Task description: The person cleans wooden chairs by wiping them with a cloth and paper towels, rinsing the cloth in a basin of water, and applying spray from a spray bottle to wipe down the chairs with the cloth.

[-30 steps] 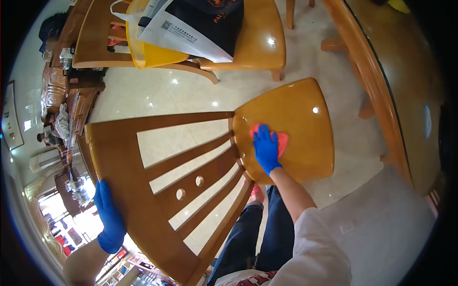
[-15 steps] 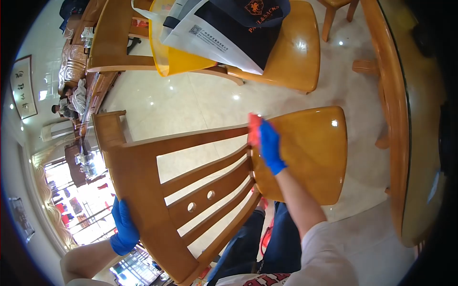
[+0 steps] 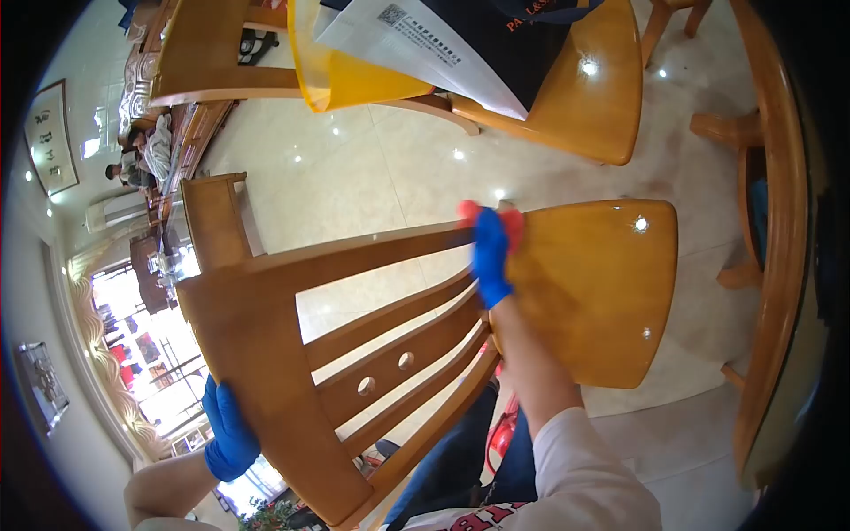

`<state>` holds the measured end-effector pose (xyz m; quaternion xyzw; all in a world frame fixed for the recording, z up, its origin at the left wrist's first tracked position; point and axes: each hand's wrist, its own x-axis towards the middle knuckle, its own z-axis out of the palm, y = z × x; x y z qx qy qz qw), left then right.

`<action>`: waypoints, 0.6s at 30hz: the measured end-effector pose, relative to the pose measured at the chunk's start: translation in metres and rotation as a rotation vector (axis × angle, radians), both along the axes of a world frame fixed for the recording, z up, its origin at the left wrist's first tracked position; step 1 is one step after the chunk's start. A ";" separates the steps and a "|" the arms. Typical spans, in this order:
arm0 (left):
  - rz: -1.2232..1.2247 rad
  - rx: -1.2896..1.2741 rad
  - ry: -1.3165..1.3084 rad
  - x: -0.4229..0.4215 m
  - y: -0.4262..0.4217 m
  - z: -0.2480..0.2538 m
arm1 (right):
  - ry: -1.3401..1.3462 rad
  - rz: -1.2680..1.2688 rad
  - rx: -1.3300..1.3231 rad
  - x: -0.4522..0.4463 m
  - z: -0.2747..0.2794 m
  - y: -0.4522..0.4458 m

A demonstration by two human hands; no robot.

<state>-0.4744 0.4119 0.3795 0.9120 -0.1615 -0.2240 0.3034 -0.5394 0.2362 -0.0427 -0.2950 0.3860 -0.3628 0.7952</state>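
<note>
A wooden chair (image 3: 598, 292) with a slatted back stands before me, its seat to the right and its top rail (image 3: 252, 345) to the left. My left hand (image 3: 232, 434), in a blue glove, is wrapped around the outer edge of that top rail. My right hand (image 3: 490, 257), also blue-gloved and slightly blurred, grips a red cloth (image 3: 512, 228) where the far side post of the back meets the seat. Red fabric shows on both sides of the fingers. Part of the cloth is hidden under the hand.
Beyond it stands a second wooden chair (image 3: 602, 97) carrying a yellow bag (image 3: 354, 80) and a black-and-white bag (image 3: 443, 57). A table with a wooden edge (image 3: 784, 265) runs along the right. Two people sit far off at upper left. A red object (image 3: 502, 435) lies near my legs.
My right hand and the red cloth have shifted slightly toward the chair's far back corner, and more cloth shows. The left hand keeps its hold. The whole view has shifted a little.
</note>
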 end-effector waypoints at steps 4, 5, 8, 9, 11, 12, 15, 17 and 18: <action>-0.084 0.154 0.090 0.012 0.000 0.004 | -0.194 0.396 0.424 -0.033 -0.019 -0.045; -0.092 0.125 0.089 0.010 0.003 0.002 | -0.188 0.392 0.396 -0.044 -0.005 -0.051; -0.039 -0.164 0.053 0.000 -0.018 -0.003 | -0.608 0.198 0.495 -0.084 0.053 -0.052; -0.041 -0.201 0.059 -0.001 -0.021 -0.003 | -0.598 0.205 0.459 -0.093 0.079 -0.054; -0.067 -0.177 0.055 -0.002 -0.025 0.000 | -0.686 0.155 0.654 -0.107 0.143 -0.053; -0.042 -0.245 0.119 -0.004 -0.029 0.003 | -0.701 0.154 0.582 -0.112 0.165 -0.051; -0.117 -0.333 0.193 0.001 -0.021 0.001 | -0.501 0.246 0.358 -0.119 0.242 -0.044; -0.143 -0.318 0.201 0.006 -0.012 -0.008 | -0.279 0.316 0.079 -0.117 0.309 -0.035; -0.175 -0.300 0.222 0.008 -0.008 -0.011 | -0.070 0.383 -0.143 -0.114 0.345 -0.023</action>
